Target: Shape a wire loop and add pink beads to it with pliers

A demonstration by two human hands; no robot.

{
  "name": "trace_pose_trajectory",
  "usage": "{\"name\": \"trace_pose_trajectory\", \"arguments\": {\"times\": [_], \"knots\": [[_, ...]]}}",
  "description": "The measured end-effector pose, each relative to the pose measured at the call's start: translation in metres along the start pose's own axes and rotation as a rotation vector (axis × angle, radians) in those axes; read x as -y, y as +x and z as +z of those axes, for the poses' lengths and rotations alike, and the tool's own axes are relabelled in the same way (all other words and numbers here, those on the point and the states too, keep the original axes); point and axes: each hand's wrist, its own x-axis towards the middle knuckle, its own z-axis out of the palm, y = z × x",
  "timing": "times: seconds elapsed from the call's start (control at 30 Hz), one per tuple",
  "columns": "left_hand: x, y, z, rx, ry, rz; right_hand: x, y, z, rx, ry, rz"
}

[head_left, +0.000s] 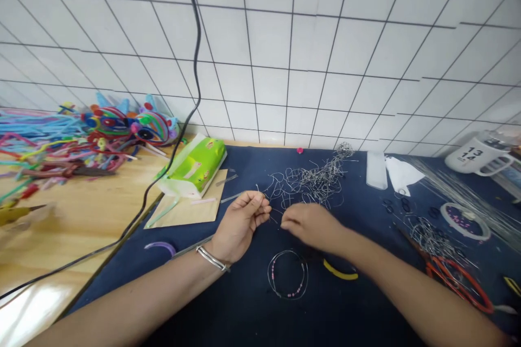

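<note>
My left hand, with a silver bangle on its wrist, is closed, thumb and index finger pinching a thin wire. Just to its right, my right hand has its fingers pressed together near the wire's other side; what they hold is too small to make out. Below both hands, a wire ring with pink beads lies on the dark blue cloth. Beyond the hands spreads a tangled pile of thin wire. A tool with a yellow handle lies partly hidden under my right forearm.
Left are a green tissue pack, brown paper, a purple curved piece, a black cable and colourful pipe cleaners. Right are orange-handled scissors, a bead dish, straight wires and a white mug.
</note>
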Motion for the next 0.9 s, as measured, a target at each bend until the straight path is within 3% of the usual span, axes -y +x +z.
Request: {"name": "trace_pose_trajectory", "arguments": {"times": [0.13,0.23,0.43,0.73,0.9], "knots": [[-0.002,0.002,-0.003,-0.012,0.012,-0.029,-0.030,-0.006,-0.050,0.193,-0.378,0.216],[-0.002,0.003,-0.004,-0.022,0.027,-0.030,-0.049,-0.015,-0.064,0.292,-0.449,0.290],[-0.001,0.006,-0.005,-0.023,0.050,-0.053,-0.053,-0.019,-0.052,0.404,-0.477,0.296],[-0.005,0.005,-0.004,-0.029,0.052,-0.017,-0.045,-0.014,-0.033,0.369,-0.589,0.255],[-0.001,0.007,-0.006,-0.025,0.054,0.003,-0.039,-0.012,-0.039,0.349,-0.578,0.267]]}}
